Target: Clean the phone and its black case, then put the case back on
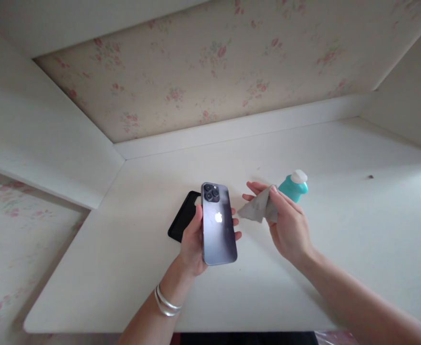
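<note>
Head camera looks forward and down, close over the white desk (pixel 340 268).

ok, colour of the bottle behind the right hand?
Teal body with a white cap: the bottle shows best in the head view, partly hidden by the right hand.

Left hand (pixel 192 242) grips dark purple glass-backed smartphone (pixel 218 224), cameras up; right hand (pixel 286 225) pinches grey cleaning cloth (pixel 258 208) beside it.
</note>
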Available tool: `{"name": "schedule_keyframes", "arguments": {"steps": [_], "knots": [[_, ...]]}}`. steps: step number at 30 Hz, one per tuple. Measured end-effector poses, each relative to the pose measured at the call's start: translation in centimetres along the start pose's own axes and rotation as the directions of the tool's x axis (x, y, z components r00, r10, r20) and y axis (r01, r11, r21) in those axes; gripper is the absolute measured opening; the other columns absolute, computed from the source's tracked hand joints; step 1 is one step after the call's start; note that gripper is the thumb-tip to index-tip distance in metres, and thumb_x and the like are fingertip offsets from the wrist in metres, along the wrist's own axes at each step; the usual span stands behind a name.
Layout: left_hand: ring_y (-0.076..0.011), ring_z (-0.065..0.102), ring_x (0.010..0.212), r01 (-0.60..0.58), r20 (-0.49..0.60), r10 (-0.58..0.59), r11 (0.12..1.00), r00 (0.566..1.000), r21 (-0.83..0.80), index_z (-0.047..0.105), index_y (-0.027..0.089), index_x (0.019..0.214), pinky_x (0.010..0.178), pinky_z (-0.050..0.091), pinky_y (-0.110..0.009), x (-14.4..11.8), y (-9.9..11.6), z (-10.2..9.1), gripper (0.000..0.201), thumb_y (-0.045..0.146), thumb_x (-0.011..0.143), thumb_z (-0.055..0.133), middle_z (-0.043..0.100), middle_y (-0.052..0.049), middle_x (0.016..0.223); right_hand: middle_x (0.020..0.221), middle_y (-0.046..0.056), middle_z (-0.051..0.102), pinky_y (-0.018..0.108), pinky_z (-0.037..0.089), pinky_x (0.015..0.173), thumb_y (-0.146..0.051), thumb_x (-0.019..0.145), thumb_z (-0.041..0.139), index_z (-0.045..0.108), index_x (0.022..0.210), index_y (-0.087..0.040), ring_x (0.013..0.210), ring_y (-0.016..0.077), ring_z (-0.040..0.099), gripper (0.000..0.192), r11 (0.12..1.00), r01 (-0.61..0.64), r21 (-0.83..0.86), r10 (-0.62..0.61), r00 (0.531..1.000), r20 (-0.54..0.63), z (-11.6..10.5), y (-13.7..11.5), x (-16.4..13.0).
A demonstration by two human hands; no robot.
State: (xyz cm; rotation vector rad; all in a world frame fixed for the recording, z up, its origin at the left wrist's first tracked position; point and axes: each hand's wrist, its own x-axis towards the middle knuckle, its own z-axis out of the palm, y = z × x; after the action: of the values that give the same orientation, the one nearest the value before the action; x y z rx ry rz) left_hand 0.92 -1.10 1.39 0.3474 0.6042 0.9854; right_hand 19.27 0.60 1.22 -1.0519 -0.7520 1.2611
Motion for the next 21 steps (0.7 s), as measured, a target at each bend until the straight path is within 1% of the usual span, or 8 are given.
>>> {"name": "schedule_keyframes", "arguments": {"steps": [2,5,7,9,11,13,17,21], "knots": [[-0.0242,0.067,0.095,-0.012,-0.040,0.014,0.998,0.999,0.057,0.069,0.012,0.114,0.084,0.059,-0.041,0.1,-0.3,0.1,0.057,0.060,0.086,0.060,0.070,-0.013,0.114,0.129,0.009,0.066,0.036,0.057,0.075,-0.052,0.091,0.059,0.072,0.106,-0.020,0.102,0.0287,0.070,0.037,0.995,-0.096,-0.021,0.095,0.995,-0.024,0.0,0.0,0.6],[-0.0230,0.068,0.090,-0.085,-0.089,0.101,0.983,0.991,0.164,0.069,0.014,0.109,0.080,0.060,-0.040,0.3,-0.9,0.0,0.054,0.058,0.078,0.071,0.070,-0.012,0.111,0.130,0.011,0.065,0.036,0.056,0.075,-0.055,0.090,0.060,0.070,0.109,-0.019,0.102,0.0290,0.069,0.042,0.976,-0.207,-0.072,0.210,0.977,0.026,0.1,0.3,0.6],[-0.0219,0.068,0.088,-0.142,-0.066,0.161,0.962,0.985,0.234,0.068,0.014,0.108,0.077,0.059,-0.038,0.4,-1.1,-0.2,0.052,0.055,0.076,0.074,0.070,-0.012,0.112,0.129,0.012,0.065,0.037,0.056,0.073,-0.054,0.089,0.060,0.068,0.112,-0.019,0.098,0.0286,0.070,0.044,0.955,-0.286,-0.075,0.291,0.953,0.084,0.4,0.6,0.3],[-0.0205,0.068,0.086,-0.171,-0.035,0.189,0.943,0.981,0.286,0.068,0.015,0.109,0.075,0.059,-0.036,0.5,-1.1,-0.5,0.050,0.051,0.076,0.076,0.070,-0.012,0.110,0.121,0.014,0.069,0.037,0.056,0.070,-0.055,0.089,0.059,0.067,0.115,-0.017,0.092,0.0270,0.070,0.047,0.938,-0.336,-0.082,0.344,0.930,0.132,0.7,0.7,-0.1],[-0.0193,0.068,0.084,-0.171,-0.026,0.188,0.934,0.982,0.315,0.069,0.013,0.109,0.075,0.058,-0.034,0.5,-1.1,-0.6,0.047,0.046,0.076,0.078,0.070,-0.012,0.106,0.109,0.013,0.073,0.036,0.055,0.071,-0.057,0.089,0.060,0.067,0.116,-0.014,0.088,0.0251,0.070,0.051,0.934,-0.343,-0.103,0.355,0.922,0.152,0.9,0.7,-0.4],[-0.0181,0.067,0.084,-0.155,-0.027,0.173,0.934,0.985,0.322,0.069,0.012,0.109,0.077,0.058,-0.033,0.5,-0.9,-0.6,0.045,0.041,0.076,0.079,0.070,-0.011,0.104,0.107,0.013,0.073,0.036,0.055,0.073,-0.059,0.087,0.060,0.067,0.117,-0.014,0.089,0.0250,0.069,0.054,0.936,-0.333,-0.116,0.348,0.924,0.155,1.0,0.6,-0.5],[-0.0157,0.067,0.083,-0.137,-0.021,0.150,0.943,0.988,0.305,0.069,0.012,0.107,0.081,0.056,-0.032,0.5,-0.8,-0.6,0.043,0.036,0.074,0.082,0.069,-0.009,0.100,0.126,0.011,0.067,0.039,0.055,0.079,-0.060,0.085,0.062,0.069,0.114,-0.018,0.101,0.0283,0.068,0.051,0.948,-0.303,-0.100,0.314,0.940,0.131,0.8,0.5,-0.4],[-0.0152,0.068,0.078,-0.112,-0.005,0.119,0.947,0.993,0.301,0.065,0.015,0.110,0.078,0.054,-0.030,0.4,-0.7,-0.6,0.046,0.032,0.072,0.084,0.070,-0.006,0.093,0.134,0.009,0.063,0.039,0.055,0.079,-0.062,0.085,0.062,0.070,0.113,-0.021,0.105,0.0297,0.066,0.050,0.956,-0.275,-0.106,0.287,0.951,0.118,0.7,0.4,-0.4]]}}
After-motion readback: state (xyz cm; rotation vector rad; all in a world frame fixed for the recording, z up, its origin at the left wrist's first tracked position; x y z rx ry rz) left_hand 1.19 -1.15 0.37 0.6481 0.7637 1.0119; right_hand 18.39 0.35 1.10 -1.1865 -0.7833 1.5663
